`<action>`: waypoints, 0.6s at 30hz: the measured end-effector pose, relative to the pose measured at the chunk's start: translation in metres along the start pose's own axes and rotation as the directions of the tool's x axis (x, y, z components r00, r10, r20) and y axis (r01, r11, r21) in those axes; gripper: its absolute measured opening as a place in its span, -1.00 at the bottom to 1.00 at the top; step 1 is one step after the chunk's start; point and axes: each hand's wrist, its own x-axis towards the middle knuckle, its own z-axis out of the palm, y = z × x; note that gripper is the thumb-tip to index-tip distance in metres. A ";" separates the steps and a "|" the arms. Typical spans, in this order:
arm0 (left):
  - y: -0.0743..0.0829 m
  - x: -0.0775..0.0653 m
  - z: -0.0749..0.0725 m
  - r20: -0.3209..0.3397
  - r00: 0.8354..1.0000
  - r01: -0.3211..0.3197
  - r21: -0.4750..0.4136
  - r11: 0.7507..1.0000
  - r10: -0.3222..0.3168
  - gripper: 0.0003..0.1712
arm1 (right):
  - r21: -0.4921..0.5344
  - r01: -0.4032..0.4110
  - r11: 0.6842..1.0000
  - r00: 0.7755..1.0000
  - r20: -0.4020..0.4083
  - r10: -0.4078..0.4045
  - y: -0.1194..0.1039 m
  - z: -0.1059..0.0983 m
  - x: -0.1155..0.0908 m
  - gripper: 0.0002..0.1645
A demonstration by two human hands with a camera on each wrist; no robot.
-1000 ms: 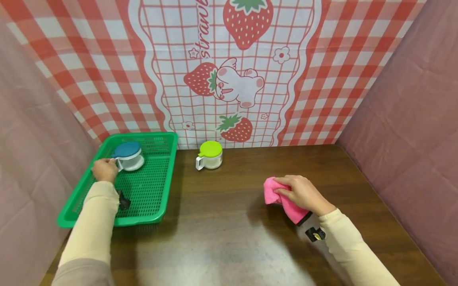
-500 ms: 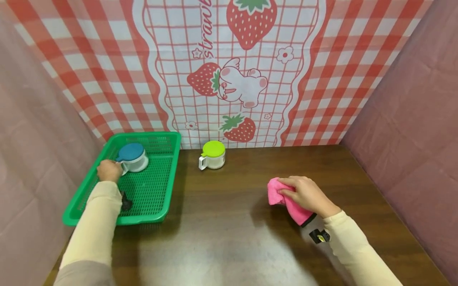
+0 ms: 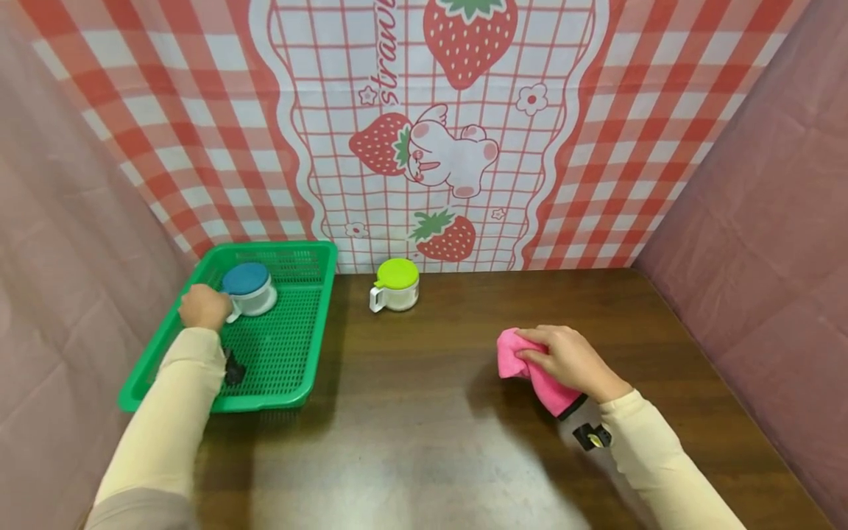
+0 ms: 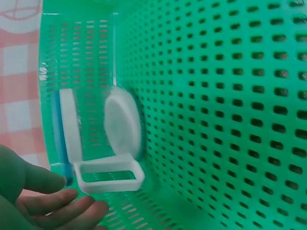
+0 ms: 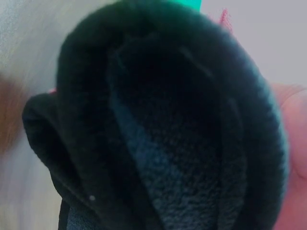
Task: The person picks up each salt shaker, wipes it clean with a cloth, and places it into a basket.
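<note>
A clear seasoning jar (image 3: 252, 291) with a blue lid and white handle stands in the back left of the green basket (image 3: 324, 316). My left hand (image 3: 204, 307) is beside its handle. In the left wrist view, the fingers (image 4: 72, 208) lie loosely bent just outside the white handle (image 4: 110, 175), not wrapped around it, with the thumb near the lid's edge. On the right, my right hand (image 3: 566, 359) grips a folded pink cloth (image 3: 553, 390) with a black edge over the table. The cloth's dark side (image 5: 177, 143) fills most of the right wrist view.
A second jar (image 3: 397, 285) with a lime-green lid stands on the wooden table (image 3: 424, 412) right of the basket, its white handle pointing left. Checked strawberry fabric (image 3: 450, 147) hangs behind, and pink curtains (image 3: 762, 221) close off both sides.
The head view has shifted slightly, moving everything a little to the right in the picture. My left hand has come up slightly by the jar's handle. The right hand keeps holding the cloth.
</note>
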 end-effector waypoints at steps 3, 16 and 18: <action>0.006 -0.004 -0.005 0.002 1.000 0.004 -0.015 1.000 -0.004 -0.40 | 0.000 0.012 1.000 1.000 -0.011 -0.012 0.000 0.001 0.001 -0.61; 0.048 -0.024 -0.026 0.004 0.995 -0.096 0.004 0.995 0.096 -0.40 | 0.008 0.009 1.000 1.000 -0.002 -0.009 0.000 0.002 0.002 -0.61; 0.053 -0.025 -0.026 0.001 0.991 -0.135 -0.024 0.991 0.135 -0.35 | 0.011 0.004 1.000 1.000 0.003 -0.004 0.000 0.001 0.002 -0.60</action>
